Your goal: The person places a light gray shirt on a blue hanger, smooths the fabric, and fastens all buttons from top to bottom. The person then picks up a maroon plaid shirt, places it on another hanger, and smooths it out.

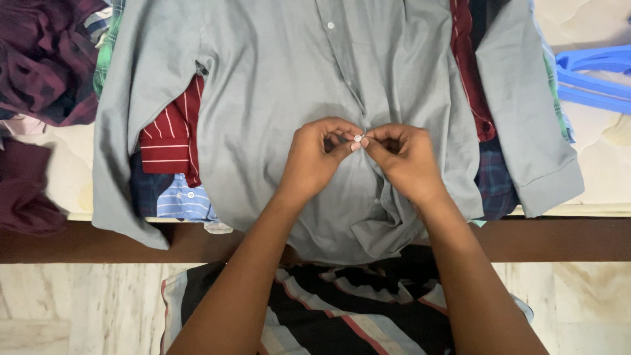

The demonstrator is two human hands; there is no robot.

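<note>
A grey button-up shirt (276,79) lies spread front-up on a bed, its hem hanging over the near edge. My left hand (319,154) and my right hand (404,158) meet at the shirt's front placket. Both pinch the cloth around a small white button (357,138) held between the fingertips. Another white button (330,25) shows higher up the placket.
Other shirts lie under the grey one: a red striped one (172,135), a light blue one (184,200), dark plaid at the right (494,181). A maroon heap (43,59) sits at the far left. Blue plastic hangers (591,79) rest at the right. The dark wooden bed frame (79,240) runs below.
</note>
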